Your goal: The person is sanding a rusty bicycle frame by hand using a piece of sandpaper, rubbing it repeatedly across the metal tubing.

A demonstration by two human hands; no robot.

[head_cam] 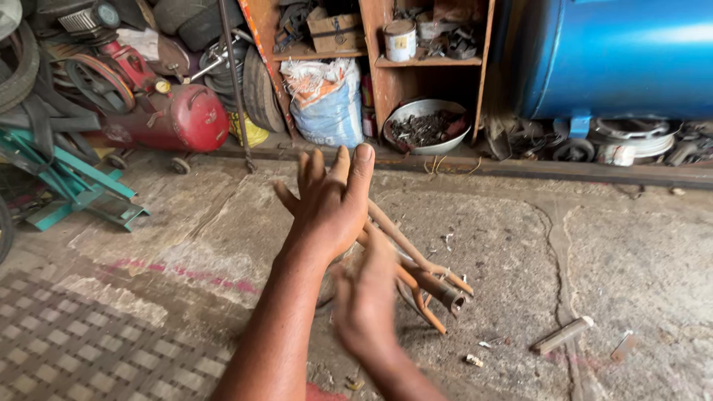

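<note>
My left hand (330,200) is raised above the concrete floor, fingers straight and spread, holding nothing. Just below it is my right hand (364,297), blurred by motion, flat, with nothing visible in it; its fingertips reach up toward the left wrist. Under both hands a bundle of rusty brown metal tubes (434,286) joined at one end lies on the floor, partly hidden by the hands. Neither hand touches the tubes.
A short metal tube piece (562,335) and small scraps lie on the floor to the right. Along the back stand a red compressor tank (186,119), a white sack (327,104), a bowl of metal parts (425,126), wooden shelves (427,63) and a blue tank (616,56). A green metal stand (70,186) is at left.
</note>
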